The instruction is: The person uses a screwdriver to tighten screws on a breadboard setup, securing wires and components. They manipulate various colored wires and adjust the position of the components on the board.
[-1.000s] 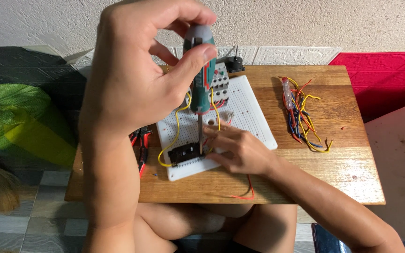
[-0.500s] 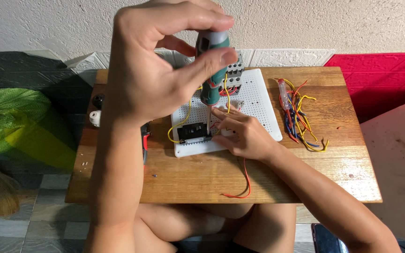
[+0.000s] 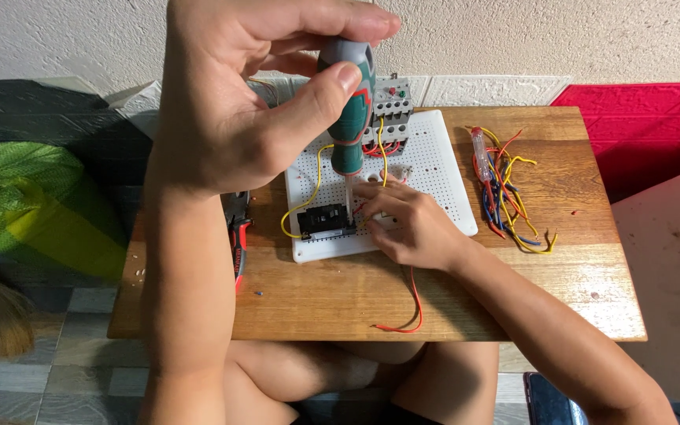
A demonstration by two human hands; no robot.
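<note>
My left hand (image 3: 253, 102) grips the green and grey handle of a screwdriver (image 3: 349, 118), held upright with its shaft pointing down at a small black component (image 3: 323, 219) on a white perforated board (image 3: 434, 173). My right hand (image 3: 407, 224) rests on the board beside that component, fingers pinching a red wire (image 3: 411, 303) that trails over the wooden table (image 3: 513, 291). A yellow wire (image 3: 304, 201) loops from the black part up to a grey relay block (image 3: 391, 106) at the board's far edge.
A bundle of coloured wires with a tester pen (image 3: 505, 189) lies right of the board. Red-handled pliers (image 3: 238, 236) lie at its left. A green bag (image 3: 33, 205) sits on the floor left; a red mat (image 3: 647, 126) at the right.
The view has shifted and the board now sits lower and more central. My left hand with the screwdriver stays over the black component; my right hand remains at the red wire.
</note>
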